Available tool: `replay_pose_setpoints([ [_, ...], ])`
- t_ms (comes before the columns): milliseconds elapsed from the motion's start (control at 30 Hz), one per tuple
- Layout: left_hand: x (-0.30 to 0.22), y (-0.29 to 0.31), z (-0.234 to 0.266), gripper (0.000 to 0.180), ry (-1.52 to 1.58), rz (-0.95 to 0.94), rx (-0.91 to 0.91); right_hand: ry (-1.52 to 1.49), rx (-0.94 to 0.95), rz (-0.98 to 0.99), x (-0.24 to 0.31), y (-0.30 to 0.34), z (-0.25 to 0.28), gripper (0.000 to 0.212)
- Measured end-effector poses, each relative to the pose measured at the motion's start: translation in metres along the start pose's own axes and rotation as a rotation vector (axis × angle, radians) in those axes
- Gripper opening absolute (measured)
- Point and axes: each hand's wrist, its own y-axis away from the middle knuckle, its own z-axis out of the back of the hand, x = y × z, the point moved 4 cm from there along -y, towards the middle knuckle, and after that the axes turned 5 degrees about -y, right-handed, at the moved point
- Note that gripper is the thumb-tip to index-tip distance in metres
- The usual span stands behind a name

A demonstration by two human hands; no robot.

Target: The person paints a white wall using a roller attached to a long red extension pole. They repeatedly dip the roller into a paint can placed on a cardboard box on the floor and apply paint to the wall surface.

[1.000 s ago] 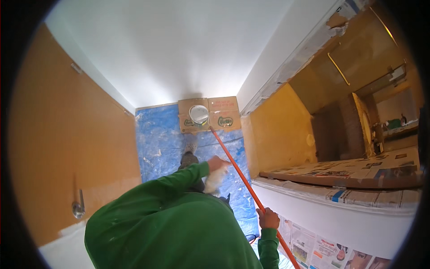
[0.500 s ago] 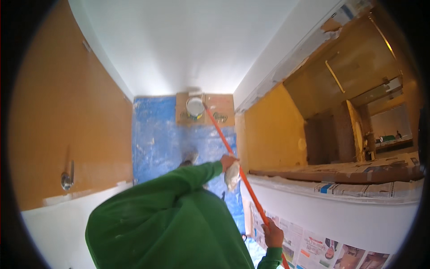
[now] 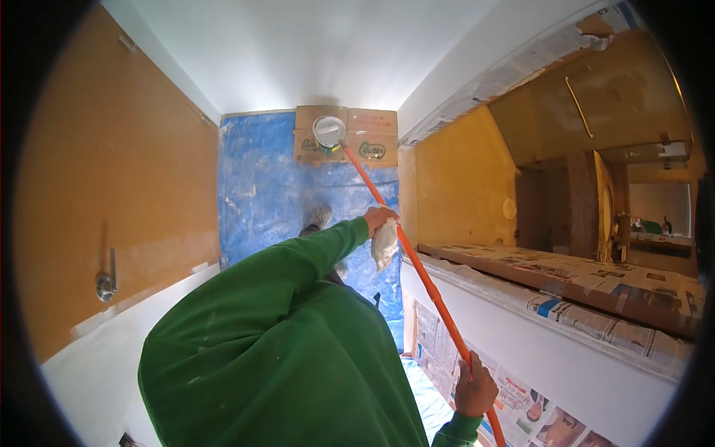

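A long orange pole (image 3: 424,276) runs slantwise from the far middle to the lower right. My left hand (image 3: 380,217) is closed around its middle, and a whitish crumpled cloth (image 3: 384,246) hangs just below that hand. Lower down, my right hand (image 3: 477,386) grips the pole near the newspaper-covered wall. The pole's far end meets the rim of a round bucket (image 3: 316,138) that has white paint in it; whatever is on that end cannot be made out clearly. Flattened cardboard (image 3: 372,123) lies under the bucket.
Blue plastic sheeting (image 3: 253,186) covers the floor, where a shoe (image 3: 320,216) shows. To the left is a brown door (image 3: 126,179) with a metal lever handle (image 3: 106,284). On the right, a ledge (image 3: 566,276) wrapped in newspaper borders an opening with yellow-brown surfaces.
The view has shifted, so the bucket and cardboard sit higher in the picture. Both hands still grip the pole, whose far end stays at the bucket's rim.
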Motion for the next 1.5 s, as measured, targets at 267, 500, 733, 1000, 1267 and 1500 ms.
replay_pose_setpoints([
  [267, -0.041, -0.028, 0.027, 0.004, 0.188, -0.053, 0.070, 0.033, 0.136, 0.094, 0.090, -0.110, -0.023, 0.028],
  [500, -0.050, -0.031, 0.022, 0.011, 0.338, -0.025, 0.060, 0.043, 0.183, 0.168, 0.114, -0.147, -0.020, 0.026],
  [733, -0.068, -0.042, 0.030, 0.015, 0.370, 0.011, 0.092, 0.014, 0.142, 0.162, 0.113, -0.138, 0.009, 0.029],
  [1000, -0.047, -0.077, 0.065, 0.019, -0.437, -0.401, -0.050, 0.001, 0.176, 0.074, 0.116, -0.120, 0.009, 0.030],
  [1267, -0.076, -0.035, 0.057, 0.026, -1.487, -0.670, 0.113, -0.038, 0.228, 0.038, 0.127, -0.114, -0.033, 0.032],
  [1500, -0.070, -0.011, 0.046, 0.028, -1.645, -0.847, 0.059, -0.110, 0.105, 0.037, 0.104, -0.080, -0.028, 0.030],
])
